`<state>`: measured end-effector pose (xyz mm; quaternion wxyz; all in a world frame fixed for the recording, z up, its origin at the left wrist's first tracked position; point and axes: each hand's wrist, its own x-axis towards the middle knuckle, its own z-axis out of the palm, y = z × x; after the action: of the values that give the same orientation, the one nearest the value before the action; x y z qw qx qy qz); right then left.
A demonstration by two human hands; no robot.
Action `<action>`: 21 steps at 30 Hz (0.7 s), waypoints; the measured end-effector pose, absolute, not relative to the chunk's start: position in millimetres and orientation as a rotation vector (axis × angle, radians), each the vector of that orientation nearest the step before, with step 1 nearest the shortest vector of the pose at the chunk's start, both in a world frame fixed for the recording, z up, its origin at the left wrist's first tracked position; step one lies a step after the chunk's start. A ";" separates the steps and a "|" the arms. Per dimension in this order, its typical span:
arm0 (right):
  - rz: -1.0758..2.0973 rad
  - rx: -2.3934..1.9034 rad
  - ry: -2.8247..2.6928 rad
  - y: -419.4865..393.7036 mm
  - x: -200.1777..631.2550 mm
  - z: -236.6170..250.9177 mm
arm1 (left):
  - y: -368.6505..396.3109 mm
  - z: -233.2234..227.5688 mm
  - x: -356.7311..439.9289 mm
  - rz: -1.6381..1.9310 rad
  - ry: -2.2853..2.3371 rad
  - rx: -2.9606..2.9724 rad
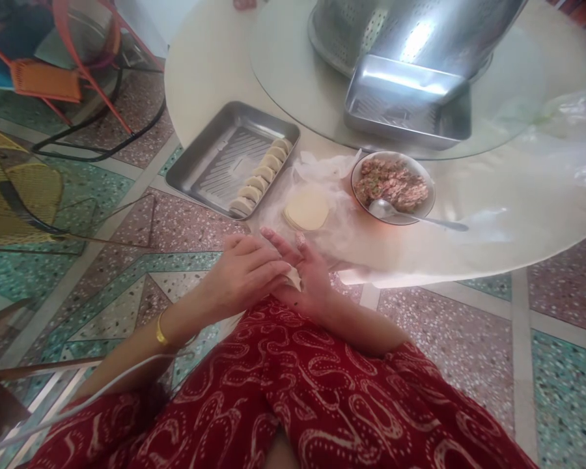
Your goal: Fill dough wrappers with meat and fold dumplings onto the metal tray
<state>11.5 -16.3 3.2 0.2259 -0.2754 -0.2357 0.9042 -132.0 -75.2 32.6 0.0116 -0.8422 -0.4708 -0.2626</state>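
The left hand (244,273) lay over the right hand (308,280), both pressed together on a dumpling (293,279) just off the table's (209,71) near edge, above the lap. Wrappers (306,210) sat at that edge, beside a bowl (422,176) of filling with a spoon (400,213). A tray (209,166) of folded dumplings stood at the left edge.
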 end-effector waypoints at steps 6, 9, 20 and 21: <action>2.734 -0.682 -0.257 -13.3 14.5 6.7 | -72.9 35.6 -130.9 -0.704 -1.452 -2.677; 2.750 -0.681 -0.231 -12.5 13.9 4.8 | -73.4 37.9 -131.6 -0.712 -1.468 -2.699; 2.728 -0.661 -0.220 -11.2 14.0 7.6 | -69.6 43.4 -130.4 -0.660 -1.443 -2.812; 2.726 -0.671 -0.179 -10.4 14.2 10.2 | -70.5 42.9 -131.3 -0.695 -1.472 -2.786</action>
<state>14.2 -10.4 10.2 0.1635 -0.2355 -0.0629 0.9560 -131.3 -70.5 42.9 -0.0427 -0.8627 -0.4558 -0.2151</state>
